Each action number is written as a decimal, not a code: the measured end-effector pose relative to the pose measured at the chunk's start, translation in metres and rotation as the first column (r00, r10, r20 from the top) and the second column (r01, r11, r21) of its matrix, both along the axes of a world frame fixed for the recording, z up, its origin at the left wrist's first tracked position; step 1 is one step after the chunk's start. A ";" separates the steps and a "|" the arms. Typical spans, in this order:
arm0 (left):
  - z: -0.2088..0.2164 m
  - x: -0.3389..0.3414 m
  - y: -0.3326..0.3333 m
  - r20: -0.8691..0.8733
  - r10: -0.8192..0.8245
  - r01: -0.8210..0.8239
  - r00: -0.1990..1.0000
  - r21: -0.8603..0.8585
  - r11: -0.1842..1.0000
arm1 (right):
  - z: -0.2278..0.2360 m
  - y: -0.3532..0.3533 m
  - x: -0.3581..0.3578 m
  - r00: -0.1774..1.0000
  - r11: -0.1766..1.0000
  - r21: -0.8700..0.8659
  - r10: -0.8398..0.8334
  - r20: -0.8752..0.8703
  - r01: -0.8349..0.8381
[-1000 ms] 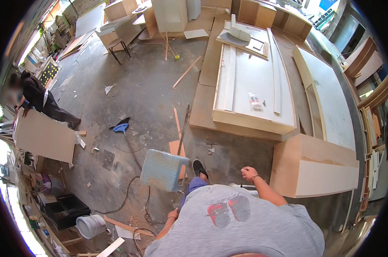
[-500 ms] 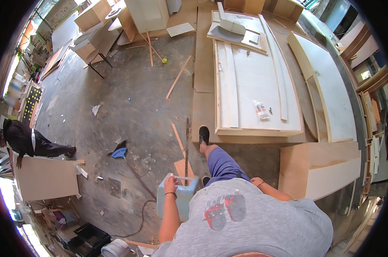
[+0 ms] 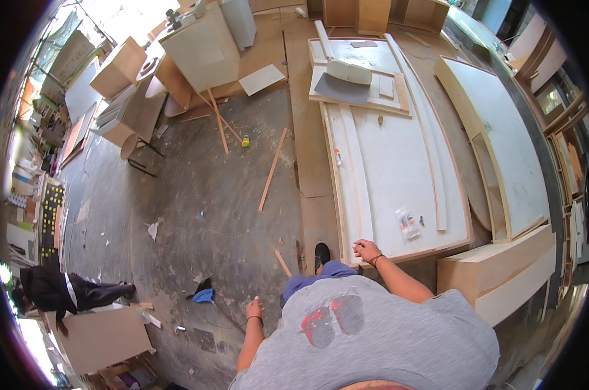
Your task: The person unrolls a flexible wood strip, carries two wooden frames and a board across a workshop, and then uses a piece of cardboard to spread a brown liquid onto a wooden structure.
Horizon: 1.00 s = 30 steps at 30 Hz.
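Low by my left side, my left hand [image 3: 254, 307] hangs over the concrete floor with its fingers curled and no visible object in them. The blue broom head [image 3: 204, 296] lies on the floor to its left. My right hand [image 3: 366, 250] is out ahead of my body, by the near edge of the wood-framed white panel [image 3: 398, 169]. Its fingers are bent together, and whether something small is pinched there is too fine to make out. On that panel rest a clear plastic packet [image 3: 407, 223] and long white strips [image 3: 355, 169].
Wooden strips [image 3: 273, 170] lie on the floor ahead. A low wooden box [image 3: 496, 266] stands at right, beside a long white-topped cabinet [image 3: 499, 143]. A person in dark clothes [image 3: 50, 289] bends over a board [image 3: 102, 338] at left. Furniture pieces [image 3: 200, 49] stand far ahead.
My left hand held a light-blue case by its handle; that case is out of view now. My right hand has swung forward from my hip. The panel appears nearer.
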<state>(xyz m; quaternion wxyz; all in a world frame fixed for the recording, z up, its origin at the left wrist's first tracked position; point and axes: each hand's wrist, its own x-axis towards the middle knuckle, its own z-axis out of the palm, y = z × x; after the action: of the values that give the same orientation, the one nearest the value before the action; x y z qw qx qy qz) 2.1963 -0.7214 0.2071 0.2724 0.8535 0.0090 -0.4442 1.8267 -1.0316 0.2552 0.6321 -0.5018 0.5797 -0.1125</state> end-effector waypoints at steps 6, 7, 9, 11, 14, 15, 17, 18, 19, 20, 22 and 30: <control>-0.002 0.036 -0.055 0.006 -0.269 0.266 0.963 0.138 0.954 | -0.004 -0.082 -0.023 0.970 0.991 -0.027 0.123 -0.210 -0.132; -0.008 0.035 -0.067 0.016 -0.408 0.400 0.913 0.170 0.901 | -0.013 -0.095 -0.030 0.951 0.988 -0.008 0.145 -0.275 -0.153; -0.022 0.027 -0.097 0.013 -0.594 0.581 0.804 0.192 0.791 | -0.028 -0.117 -0.036 0.935 0.994 0.043 0.112 -0.336 -0.104; -0.040 0.024 -0.137 -0.003 -0.719 0.708 0.695 0.178 0.684 | -0.039 -0.137 -0.040 0.875 0.984 0.088 0.177 -0.450 -0.153; -0.040 0.042 -0.209 -0.021 -0.763 0.756 0.647 0.154 0.637 | -0.053 -0.187 -0.026 0.835 0.963 0.137 0.269 -0.480 -0.232; -0.042 0.053 -0.237 -0.031 -0.746 0.742 0.666 0.136 0.657 | -0.055 -0.201 -0.020 0.838 0.959 0.132 0.283 -0.467 -0.251; -0.034 0.078 -0.300 -0.065 -0.674 0.677 0.736 0.090 0.730 | -0.068 -0.225 -0.018 0.760 0.874 -0.043 0.396 -0.515 -0.484; -0.027 0.090 -0.332 -0.097 -0.609 0.615 0.787 0.060 0.786 | -0.075 -0.243 -0.018 0.659 0.716 -0.195 0.454 -0.599 -0.671; -0.014 0.103 -0.371 -0.122 -0.512 0.518 0.850 0.020 0.855 | -0.080 -0.266 -0.017 0.544 0.483 -0.313 0.470 -0.696 -0.818; -0.005 0.122 -0.402 -0.121 -0.429 0.432 0.895 -0.008 0.902 | -0.076 -0.289 -0.003 0.768 0.766 -0.319 0.333 -0.547 -0.559; -0.014 0.181 -0.445 -0.074 -0.379 0.375 0.922 -0.065 0.925 | -0.039 -0.333 0.056 0.957 0.990 -0.085 -0.135 -0.258 0.117; 0.059 0.225 -0.637 0.043 -0.186 0.190 0.982 -0.335 0.923 | -0.057 -0.384 0.093 0.928 0.985 -0.111 0.084 -0.362 -0.132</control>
<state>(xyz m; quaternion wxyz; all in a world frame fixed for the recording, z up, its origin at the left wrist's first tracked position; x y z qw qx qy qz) 2.4214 -1.3582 0.2658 0.3709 0.7933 -0.1506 -0.4587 1.9196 -1.4152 0.1981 0.4868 -0.5864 0.6471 -0.0233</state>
